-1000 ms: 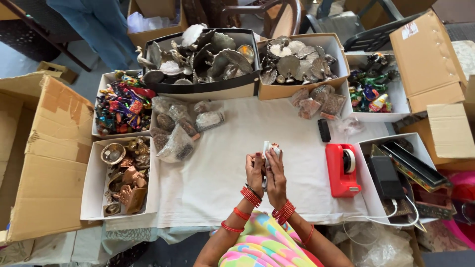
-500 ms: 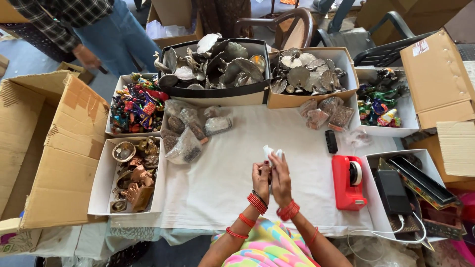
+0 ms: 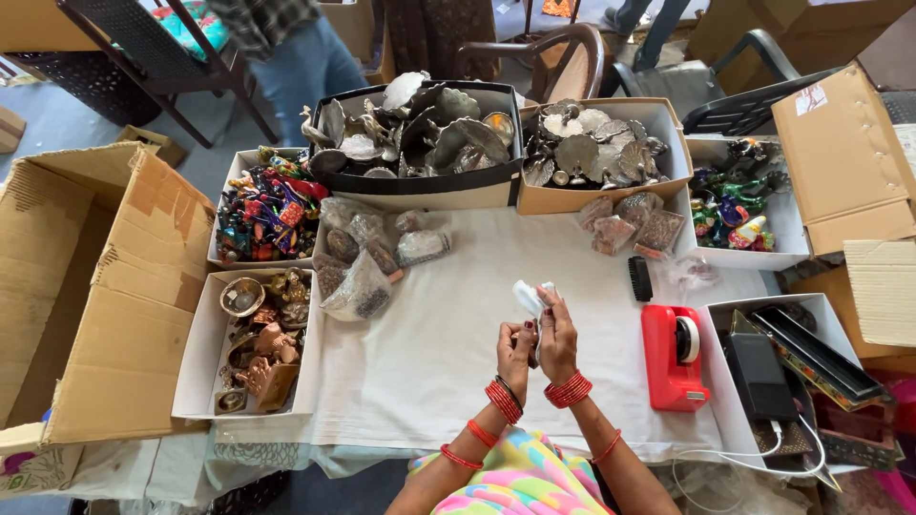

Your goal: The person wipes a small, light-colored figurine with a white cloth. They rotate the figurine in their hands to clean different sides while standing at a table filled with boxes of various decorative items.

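White-clothed table [image 3: 448,362] ringed with boxes of figurines; left hand [image 3: 516,349] and right hand [image 3: 556,336] both pinch small white wrapping [image 3: 530,296], wrap unfinished.

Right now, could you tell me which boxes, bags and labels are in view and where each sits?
Big cardboard box: far left, brown, flaps open.
Black box: top centre, rectangular, full of silvery pieces.
Clear bags: on the white cloth, small, lumpy.
Label: white with red, on the brown carton at right.

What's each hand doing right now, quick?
Left hand: closed on the small white piece.
Right hand: closed on the same white piece, pressed against the left.
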